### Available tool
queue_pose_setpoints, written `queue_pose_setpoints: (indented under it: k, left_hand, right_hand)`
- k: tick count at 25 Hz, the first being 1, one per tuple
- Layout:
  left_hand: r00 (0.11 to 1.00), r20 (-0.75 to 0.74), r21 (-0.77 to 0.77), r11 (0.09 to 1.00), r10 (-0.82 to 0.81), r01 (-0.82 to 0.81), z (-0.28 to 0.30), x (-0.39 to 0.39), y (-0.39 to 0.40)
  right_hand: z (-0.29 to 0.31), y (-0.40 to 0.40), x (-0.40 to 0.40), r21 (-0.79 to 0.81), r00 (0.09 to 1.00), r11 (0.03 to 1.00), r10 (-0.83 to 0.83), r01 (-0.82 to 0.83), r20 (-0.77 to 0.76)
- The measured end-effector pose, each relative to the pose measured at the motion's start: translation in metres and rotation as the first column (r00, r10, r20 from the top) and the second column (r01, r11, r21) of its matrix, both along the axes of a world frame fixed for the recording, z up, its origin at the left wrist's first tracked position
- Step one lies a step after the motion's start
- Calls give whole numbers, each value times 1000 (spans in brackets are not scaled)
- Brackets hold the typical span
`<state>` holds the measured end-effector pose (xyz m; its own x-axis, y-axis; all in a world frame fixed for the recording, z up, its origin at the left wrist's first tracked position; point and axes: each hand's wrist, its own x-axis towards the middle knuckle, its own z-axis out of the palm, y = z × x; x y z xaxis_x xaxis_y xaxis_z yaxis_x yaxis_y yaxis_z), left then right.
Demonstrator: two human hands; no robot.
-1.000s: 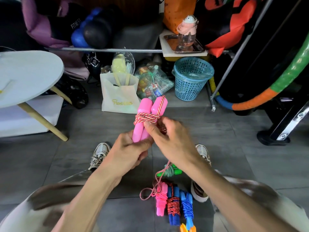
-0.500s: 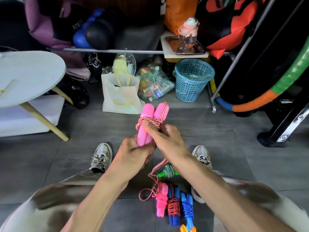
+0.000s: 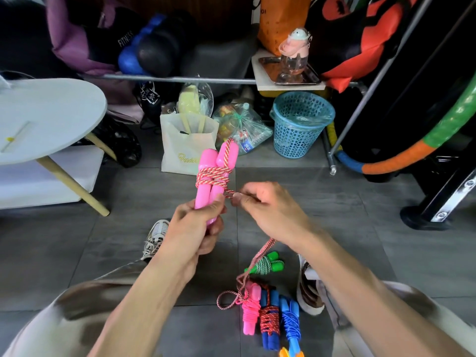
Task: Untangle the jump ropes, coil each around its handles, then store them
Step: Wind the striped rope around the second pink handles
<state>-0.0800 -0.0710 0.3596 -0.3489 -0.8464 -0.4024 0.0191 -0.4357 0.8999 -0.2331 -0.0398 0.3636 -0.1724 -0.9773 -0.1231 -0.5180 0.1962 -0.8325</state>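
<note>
- Pink handles (image 3: pixel 215 176): the pair is held side by side, tips pointing up and away, over the floor in front of the knees. Kept parallel so the rope binds them as one bundle.
- Red-white rope (image 3: pixel 212 177): several turns already cross the middle of both handles; one strand runs up along the right handle to its tip. Wraps sit mid-length, probably so they can't slide off either end.
- Left hand (image 3: pixel 198 228): fingers curled round the lower ends of the handles, thumb up against the right one just under the wraps. Acts as the clamp and keeps the upper part free for winding.
- Right hand (image 3: pixel 268 210): thumb and fingers pinch the rope right beside the bundle, level with the lowest turn. Short grip = tension stays on the coil, I'd say.
- Slack: the free length drops from under the right hand down to a loose loop (image 3: pixel 228 301) on the floor. Quite a bit still to wind, so this rope is mid-coil, not done.
- Finished ropes on the floor between the feet: green (image 3: pixel 266 264), pink (image 3: pixel 249 310), red on blue handles (image 3: pixel 269 320), blue (image 3: pixel 291 322). All coiled, lying close together, none stored yet.
- Risk: the slack loop lies touching the pink coiled rope; pulling it up could drag that one.
- Around: white tote bag (image 3: pixel 185 148) and blue mesh basket (image 3: pixel 300 124) well beyond; can't tell which is the storage spot.
</note>
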Motion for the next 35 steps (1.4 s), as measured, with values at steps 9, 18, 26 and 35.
queue_pose_setpoints:
  k: [9,18,26,35]
  left_hand:
    - [661,736,-514,757,147,403,-25,-9,-2]
    - [345,933,-246,519,-101,819,-34,-8,14]
    - [441,809,-292,386,-388,875,11,8,19]
    - [557,374,-416,402,-742,815,34,15,29]
  right_hand:
    - [16,13,-15,208,933,950,280,-235,-226]
    - [33,19,-15,101,616,900,368,-424,-697]
    - [47,1,-45,84,909,911,410,-404,-74]
    - [27,3,-21,35,783,822,528,-569,328]
